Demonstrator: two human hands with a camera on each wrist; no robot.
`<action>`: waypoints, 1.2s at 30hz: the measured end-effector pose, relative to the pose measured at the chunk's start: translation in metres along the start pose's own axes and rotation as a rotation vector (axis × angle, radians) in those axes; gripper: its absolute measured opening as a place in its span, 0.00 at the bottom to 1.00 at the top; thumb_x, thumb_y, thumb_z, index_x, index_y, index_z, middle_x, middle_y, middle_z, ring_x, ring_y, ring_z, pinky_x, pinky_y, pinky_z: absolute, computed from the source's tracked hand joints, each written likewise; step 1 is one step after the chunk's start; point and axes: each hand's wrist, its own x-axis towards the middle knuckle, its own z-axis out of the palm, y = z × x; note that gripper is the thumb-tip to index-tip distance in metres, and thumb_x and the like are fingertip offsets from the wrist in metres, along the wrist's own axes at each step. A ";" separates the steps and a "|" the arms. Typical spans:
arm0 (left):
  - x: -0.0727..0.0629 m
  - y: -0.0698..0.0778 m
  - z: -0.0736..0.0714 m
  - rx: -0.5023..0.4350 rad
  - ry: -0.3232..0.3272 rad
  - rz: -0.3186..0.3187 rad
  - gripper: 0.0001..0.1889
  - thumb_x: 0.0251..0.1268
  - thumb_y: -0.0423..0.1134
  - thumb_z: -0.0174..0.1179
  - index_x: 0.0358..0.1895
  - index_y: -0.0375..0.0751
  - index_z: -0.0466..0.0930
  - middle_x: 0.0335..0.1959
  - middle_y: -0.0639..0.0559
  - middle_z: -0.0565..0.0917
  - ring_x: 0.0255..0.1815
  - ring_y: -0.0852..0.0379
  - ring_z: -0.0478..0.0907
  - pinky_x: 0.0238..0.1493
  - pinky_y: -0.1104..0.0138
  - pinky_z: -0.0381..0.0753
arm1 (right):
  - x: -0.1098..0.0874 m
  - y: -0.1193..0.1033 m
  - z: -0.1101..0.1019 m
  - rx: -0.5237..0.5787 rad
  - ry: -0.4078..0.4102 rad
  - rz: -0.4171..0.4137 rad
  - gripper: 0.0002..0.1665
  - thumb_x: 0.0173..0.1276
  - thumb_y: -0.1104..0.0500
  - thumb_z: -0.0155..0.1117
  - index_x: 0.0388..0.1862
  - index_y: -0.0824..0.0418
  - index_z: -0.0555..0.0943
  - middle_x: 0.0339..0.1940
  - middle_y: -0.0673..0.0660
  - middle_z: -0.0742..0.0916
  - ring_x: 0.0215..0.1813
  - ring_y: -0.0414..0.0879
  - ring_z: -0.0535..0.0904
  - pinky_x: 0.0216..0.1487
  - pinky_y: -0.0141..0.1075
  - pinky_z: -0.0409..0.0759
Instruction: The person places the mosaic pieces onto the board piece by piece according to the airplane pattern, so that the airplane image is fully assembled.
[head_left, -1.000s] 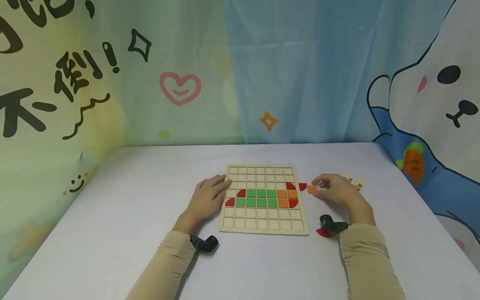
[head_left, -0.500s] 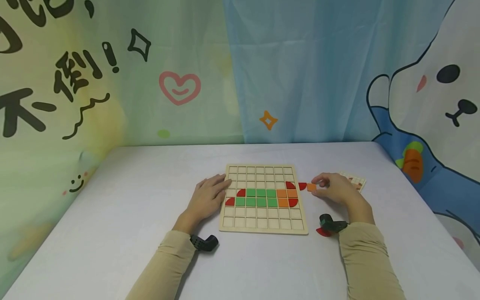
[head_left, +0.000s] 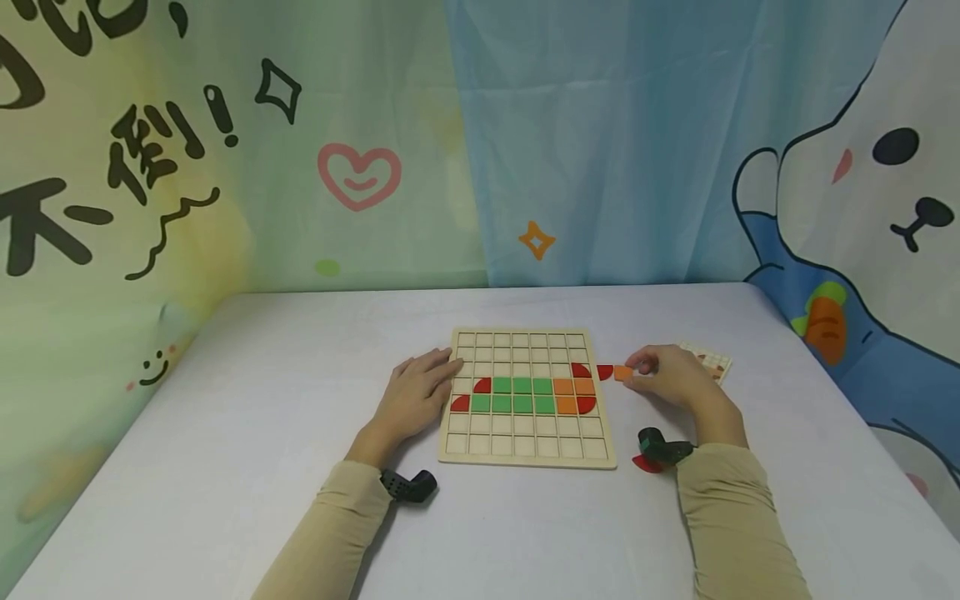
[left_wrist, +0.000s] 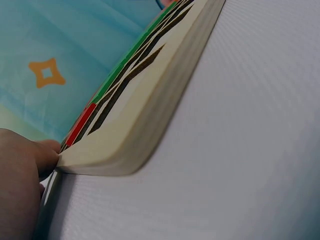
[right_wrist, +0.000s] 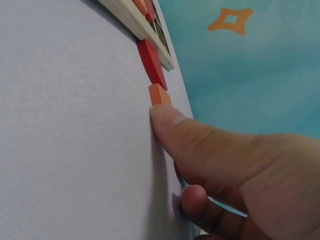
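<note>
A wooden grid board (head_left: 525,433) lies on the table, with green, orange and red tiles set in its middle rows. My left hand (head_left: 411,398) rests at its left edge, thumb and fingers touching the frame, as the left wrist view also shows at the board's corner. To the right of the board, my right hand (head_left: 678,383) pinches a small orange square tile (head_left: 622,373) between thumb and fingers. That tile sits against a red quarter-round tile (head_left: 605,372), which lies beside the board's right edge. In the right wrist view the thumb (right_wrist: 172,120) covers part of the orange tile (right_wrist: 159,95).
A small pattern card (head_left: 712,364) lies behind the right hand, partly hidden. Another red piece (head_left: 648,464) lies below the right wrist camera (head_left: 663,448). A printed curtain (head_left: 600,150) hangs behind the white table (head_left: 525,533).
The orange tile in my right hand has shifted slightly up and left, closer to the red quarter-round tile. My left hand stays at the board's edge.
</note>
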 end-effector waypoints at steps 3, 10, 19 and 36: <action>0.000 0.000 0.000 -0.002 -0.005 -0.007 0.22 0.73 0.45 0.44 0.67 0.51 0.70 0.71 0.52 0.67 0.74 0.51 0.59 0.73 0.49 0.55 | 0.000 0.000 0.000 0.002 0.009 -0.002 0.20 0.61 0.55 0.67 0.50 0.62 0.80 0.38 0.58 0.78 0.42 0.51 0.70 0.39 0.38 0.67; 0.000 0.000 0.001 -0.003 -0.007 -0.012 0.22 0.73 0.45 0.44 0.67 0.53 0.70 0.71 0.52 0.67 0.74 0.53 0.58 0.73 0.49 0.54 | -0.002 -0.002 -0.002 0.022 0.018 0.009 0.20 0.61 0.54 0.67 0.50 0.63 0.80 0.37 0.58 0.78 0.41 0.51 0.71 0.38 0.38 0.67; 0.000 0.000 0.000 -0.003 -0.015 -0.015 0.22 0.73 0.45 0.44 0.67 0.52 0.70 0.71 0.52 0.67 0.74 0.52 0.58 0.73 0.49 0.54 | -0.001 -0.007 -0.004 0.030 0.023 0.033 0.22 0.63 0.51 0.66 0.52 0.62 0.79 0.44 0.62 0.79 0.46 0.54 0.71 0.42 0.40 0.72; 0.000 0.000 0.002 -0.002 0.002 -0.020 0.21 0.72 0.45 0.45 0.66 0.53 0.70 0.71 0.53 0.67 0.74 0.52 0.58 0.73 0.50 0.54 | 0.002 -0.042 0.002 -0.025 0.095 -0.118 0.23 0.62 0.45 0.65 0.51 0.58 0.81 0.45 0.59 0.82 0.39 0.49 0.75 0.33 0.34 0.72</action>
